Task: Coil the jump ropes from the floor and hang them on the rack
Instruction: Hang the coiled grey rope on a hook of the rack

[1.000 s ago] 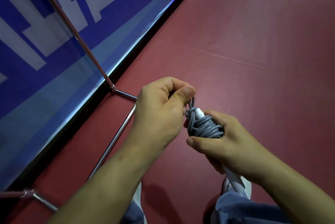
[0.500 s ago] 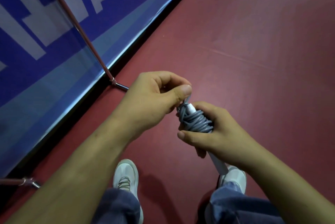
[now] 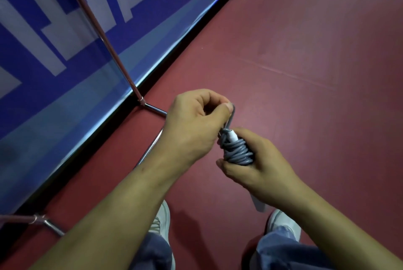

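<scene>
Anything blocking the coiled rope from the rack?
Nothing visible. The right hand grips the coiled grey rope, the left hand pinches its loose end; the rack's metal frame stands just left of them, only bare red floor between. Its hanging bar is out of frame.

Left grip [image 3: 192, 126] pinching, right grip [image 3: 262, 168] clasping

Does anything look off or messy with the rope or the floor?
Nothing stands out. The grey rope is wound tightly round its white handle in the right hand, the left hand pinches a strand above the coil, and the red floor shows no spill or damage.
</scene>
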